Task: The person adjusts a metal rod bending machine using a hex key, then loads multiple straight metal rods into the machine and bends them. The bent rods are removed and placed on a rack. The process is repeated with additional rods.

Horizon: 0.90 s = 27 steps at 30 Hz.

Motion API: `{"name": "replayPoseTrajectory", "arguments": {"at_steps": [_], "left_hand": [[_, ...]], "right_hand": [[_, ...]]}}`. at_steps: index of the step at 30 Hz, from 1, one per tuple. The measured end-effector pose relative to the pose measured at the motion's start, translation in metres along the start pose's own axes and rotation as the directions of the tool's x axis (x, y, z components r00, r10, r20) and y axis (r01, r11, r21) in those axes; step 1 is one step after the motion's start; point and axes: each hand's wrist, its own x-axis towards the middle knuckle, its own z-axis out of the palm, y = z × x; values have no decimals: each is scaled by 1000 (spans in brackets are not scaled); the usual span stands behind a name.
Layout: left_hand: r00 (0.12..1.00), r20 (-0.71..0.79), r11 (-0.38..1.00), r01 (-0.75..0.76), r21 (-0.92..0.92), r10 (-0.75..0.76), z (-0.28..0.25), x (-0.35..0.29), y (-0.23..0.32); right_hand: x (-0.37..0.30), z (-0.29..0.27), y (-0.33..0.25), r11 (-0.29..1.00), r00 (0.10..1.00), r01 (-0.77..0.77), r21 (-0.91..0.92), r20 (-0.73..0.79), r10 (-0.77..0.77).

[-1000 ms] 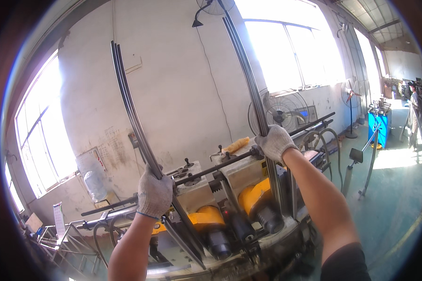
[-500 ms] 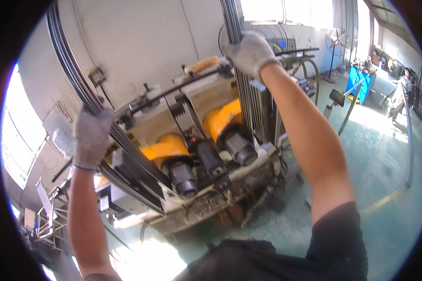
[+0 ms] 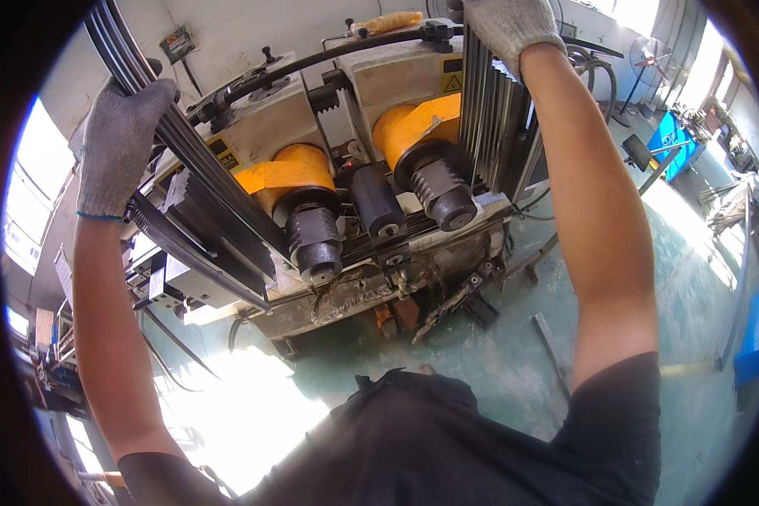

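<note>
My left hand (image 3: 120,143), in a grey knit glove, is closed around a bundle of long dark metal bars (image 3: 207,173) that slants down toward the machine. At the top edge my right hand (image 3: 512,32), gloved alike and partly cut off, is wrapped round a second upright bundle of dark bars (image 3: 481,110). Between the bundles sits a machine with two yellow housings, a left housing (image 3: 288,169) and a right housing (image 3: 417,126). A dark ribbed cylinder (image 3: 316,240) and a similar ribbed cylinder (image 3: 443,190) stick out below them, with a black block (image 3: 378,202) between.
A black rod (image 3: 329,55) crosses the machine's top. Behind it lies a yellowish roll (image 3: 388,23). A corrugated hose (image 3: 164,232) runs beside the left bars. To the right are a standing fan (image 3: 645,63), a blue cabinet (image 3: 673,139) and a metal bar (image 3: 552,350) on the green floor.
The machine sits higher in the picture as the view has tilted down. My left hand appears farther left and higher, my right hand higher and farther right. Both still grip the bars.
</note>
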Motion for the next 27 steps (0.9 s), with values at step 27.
{"name": "replayPoseTrajectory", "arguments": {"at_steps": [27], "left_hand": [[990, -94, 986, -92, 136, 105, -89, -133, 74]], "right_hand": [[-105, -72, 3, 945, 984, 177, 275, -41, -173]]}}
